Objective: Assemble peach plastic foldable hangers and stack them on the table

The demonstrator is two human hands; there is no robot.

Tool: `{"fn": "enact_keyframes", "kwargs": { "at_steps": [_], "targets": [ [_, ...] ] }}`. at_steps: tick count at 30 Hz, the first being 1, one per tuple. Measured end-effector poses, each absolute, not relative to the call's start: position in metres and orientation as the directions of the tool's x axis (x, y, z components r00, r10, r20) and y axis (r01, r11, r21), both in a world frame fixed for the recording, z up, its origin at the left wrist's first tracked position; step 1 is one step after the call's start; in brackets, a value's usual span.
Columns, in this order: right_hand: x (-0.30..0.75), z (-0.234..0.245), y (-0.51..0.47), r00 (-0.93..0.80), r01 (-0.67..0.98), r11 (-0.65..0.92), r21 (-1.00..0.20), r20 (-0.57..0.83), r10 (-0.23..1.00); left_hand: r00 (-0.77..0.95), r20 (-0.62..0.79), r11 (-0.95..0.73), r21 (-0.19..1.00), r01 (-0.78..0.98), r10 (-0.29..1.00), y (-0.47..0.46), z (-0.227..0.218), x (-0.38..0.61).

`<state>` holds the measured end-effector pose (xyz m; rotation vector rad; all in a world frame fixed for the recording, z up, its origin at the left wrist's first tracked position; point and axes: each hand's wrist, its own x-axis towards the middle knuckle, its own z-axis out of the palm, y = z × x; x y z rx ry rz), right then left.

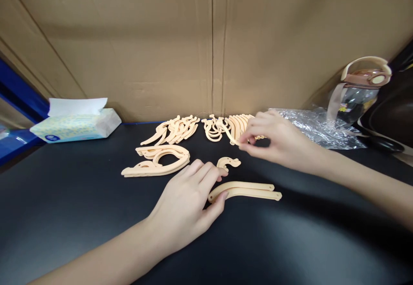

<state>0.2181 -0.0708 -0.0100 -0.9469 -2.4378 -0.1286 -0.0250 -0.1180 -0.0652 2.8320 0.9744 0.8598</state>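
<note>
Peach plastic parts of folding clothes hangers lie on the black table. My right hand (277, 141) pinches the near end of a slim curved hanger arm (230, 135) beside the row of similar arms at the back. My left hand (190, 194) rests low on the table, its thumb and fingers closed around the left end of two curved hanger arms (248, 189) lying together. A loose hook piece (229, 162) sits just beyond the left fingertips. Left of that hand are folded hanger pieces (158, 169), stacked in a pair.
At the back lie a pile of hanger arms (177, 130), a group of hooks (213, 134) and the row of arms (240, 121). A tissue pack (77, 126) stands at left. Crinkled clear plastic (316, 126) and a bottle (364, 78) are at right. Cardboard (145, 48) walls the back.
</note>
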Motion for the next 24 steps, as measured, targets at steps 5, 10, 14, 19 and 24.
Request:
{"fn": "enact_keyframes", "kwargs": {
  "at_steps": [5, 10, 14, 19, 24],
  "targets": [
    [0.233, -0.024, -0.105, -0.729, 0.567, 0.821, -0.074, 0.420, 0.541, 0.597, 0.497, -0.765, 0.265, 0.588, 0.630, -0.117, -0.068, -0.025],
    [0.239, -0.035, -0.119, -0.778, 0.517, 0.856, 0.018, 0.426, 0.462, 0.559, 0.503, -0.738, 0.292, 0.608, 0.659, -0.115, -0.071, -0.024],
    [0.240, -0.039, -0.123, -0.773, 0.503, 0.864, 0.019, 0.456, 0.441, 0.617, 0.489, -0.776, 0.249, 0.579, 0.617, -0.113, -0.071, -0.021],
    [0.243, -0.043, -0.123, -0.786, 0.500, 0.865, 0.036, 0.437, 0.436, 0.621, 0.509, -0.793, 0.254, 0.553, 0.596, -0.111, -0.073, -0.018],
    [0.245, -0.045, -0.122, -0.783, 0.493, 0.870, 0.027, 0.450, 0.430, 0.654, 0.503, -0.821, 0.264, 0.506, 0.565, -0.110, -0.074, -0.017]
  ]
}}
